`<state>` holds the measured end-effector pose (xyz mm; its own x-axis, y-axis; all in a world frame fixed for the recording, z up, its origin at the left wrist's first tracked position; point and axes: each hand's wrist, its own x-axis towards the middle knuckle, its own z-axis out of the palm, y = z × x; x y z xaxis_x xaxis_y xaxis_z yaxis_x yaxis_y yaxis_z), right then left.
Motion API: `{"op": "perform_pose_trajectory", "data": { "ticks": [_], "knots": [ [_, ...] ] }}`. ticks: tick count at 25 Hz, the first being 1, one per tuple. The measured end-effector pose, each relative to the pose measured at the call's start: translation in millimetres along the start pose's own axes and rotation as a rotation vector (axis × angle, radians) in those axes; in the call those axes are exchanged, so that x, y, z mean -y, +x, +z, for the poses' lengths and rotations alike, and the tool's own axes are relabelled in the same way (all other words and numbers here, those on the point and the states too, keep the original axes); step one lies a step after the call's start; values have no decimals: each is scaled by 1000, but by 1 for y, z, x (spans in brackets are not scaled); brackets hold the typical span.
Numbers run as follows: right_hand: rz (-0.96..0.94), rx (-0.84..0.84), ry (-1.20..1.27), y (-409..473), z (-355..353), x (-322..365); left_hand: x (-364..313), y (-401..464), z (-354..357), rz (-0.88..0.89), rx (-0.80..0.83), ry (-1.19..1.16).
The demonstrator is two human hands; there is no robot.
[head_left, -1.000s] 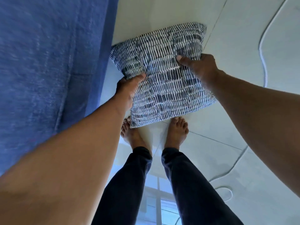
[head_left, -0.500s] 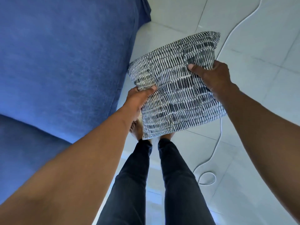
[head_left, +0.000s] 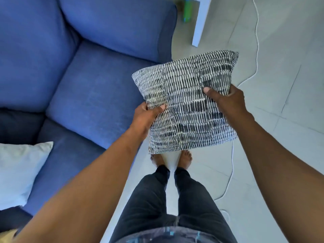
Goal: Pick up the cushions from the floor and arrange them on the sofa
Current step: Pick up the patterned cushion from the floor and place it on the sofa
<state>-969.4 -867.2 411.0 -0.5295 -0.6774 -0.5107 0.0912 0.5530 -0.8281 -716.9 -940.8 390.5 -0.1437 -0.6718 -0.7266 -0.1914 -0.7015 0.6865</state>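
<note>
A black-and-white patterned cushion (head_left: 185, 95) is held in the air in front of me, above my feet and just right of the blue sofa (head_left: 94, 95). My left hand (head_left: 145, 118) grips its left edge, thumb on top. On the right edge, my right hand (head_left: 226, 100) holds it the same way. A pale light-blue cushion (head_left: 19, 172) lies on the sofa seat at the left. The sofa's arm and back cushions fill the upper left.
A white cable (head_left: 256, 37) snakes across the grey tiled floor on the right. A white table leg (head_left: 199, 23) stands past the sofa arm, with a green object (head_left: 187, 9) beside it. My legs and bare feet (head_left: 171, 160) are below the cushion.
Both hands have lifted the patterned cushion higher from the floor, and my view has risen so that the sofa seat and the pale cushion now show.
</note>
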Motion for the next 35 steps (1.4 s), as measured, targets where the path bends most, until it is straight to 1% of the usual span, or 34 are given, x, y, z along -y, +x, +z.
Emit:
{"op": "perform_pose_trajectory", "data": {
  "ticks": [2,4,7,9,12,14,17,21,25,28,31,35],
  "knots": [
    [-43,41,-5,-10,6,25,-17,-15,-13,65,-38,-28],
    [-68,117,-8,-12,19,52,-32,-25,-33,115,-99,-90],
    [-98,240,-37,-8,59,96,-54,-29,-72,154,-194,-269],
    [-105,316,-43,0,90,119,-64,-25,-98,168,-233,-374],
    [-100,368,1,16,151,153,-80,-12,-142,184,-322,-470],
    [-68,394,39,26,195,175,-90,-1,-173,195,-382,-501],
    [-45,508,64,37,258,207,-105,10,-220,219,-449,-573],
    [-35,620,17,45,332,242,-123,23,-282,237,-519,-576],
    [-51,687,-95,68,393,255,-121,36,-324,193,-609,-584],
    [-49,712,-199,95,432,252,-115,53,-338,153,-674,-611],
    [-65,777,-268,117,478,253,-117,77,-349,105,-780,-662],
    [-105,819,-301,148,533,258,-127,112,-375,125,-893,-695]
  ]
}}
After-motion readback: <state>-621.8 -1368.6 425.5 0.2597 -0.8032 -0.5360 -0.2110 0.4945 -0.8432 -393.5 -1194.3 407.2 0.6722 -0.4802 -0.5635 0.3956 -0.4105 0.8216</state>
